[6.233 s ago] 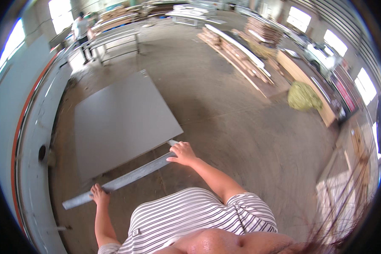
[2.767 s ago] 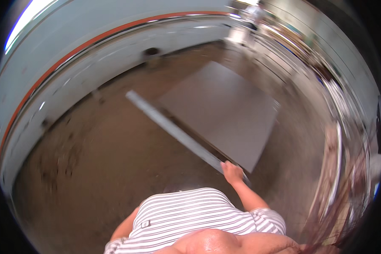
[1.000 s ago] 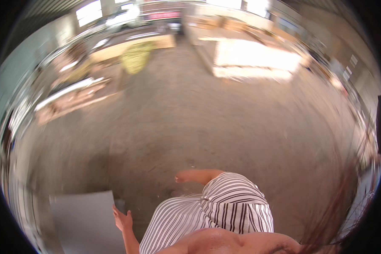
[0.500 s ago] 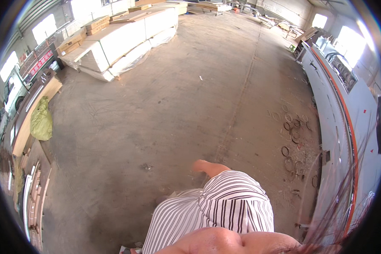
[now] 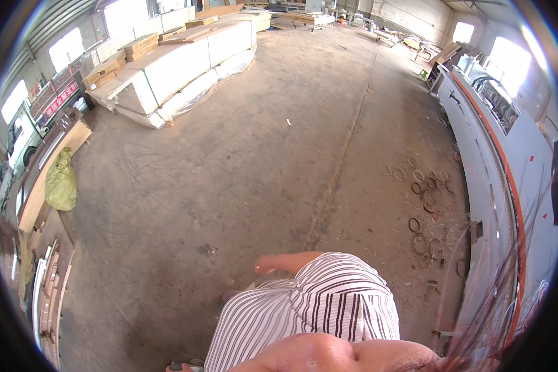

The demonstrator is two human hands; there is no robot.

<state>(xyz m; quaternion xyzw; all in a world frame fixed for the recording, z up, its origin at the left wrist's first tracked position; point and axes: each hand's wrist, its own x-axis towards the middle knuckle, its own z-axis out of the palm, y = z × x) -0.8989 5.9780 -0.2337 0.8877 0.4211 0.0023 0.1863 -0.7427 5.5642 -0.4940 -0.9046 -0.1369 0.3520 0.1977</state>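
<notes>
My right hand (image 5: 266, 265) reaches out to the left in front of my body, at the end of a bare forearm below a black-and-white striped sleeve (image 5: 347, 273). Nothing shows in it, and it hangs over the grey concrete floor (image 5: 186, 186) without touching anything. Its fingers are too small and soft to make out. At the bottom edge a bit of skin, apparently my left hand (image 5: 178, 367), shows beside something dark; its fingers are hidden. The striped shirt (image 5: 248, 322) covers the lower middle.
Wrapped stacks of white board (image 5: 180, 71) stand at the far left. A green-yellow sack (image 5: 62, 180) leans by timber boards (image 5: 56, 158), with loose strips (image 5: 46, 291) nearer. Along the right runs a long grey machine (image 5: 477, 142); ring-shaped scraps (image 5: 418, 242) litter the floor beside it.
My right hand has swung left and a little lower, its forearm now showing more. The nearer floor marks have shifted down and left in the view.
</notes>
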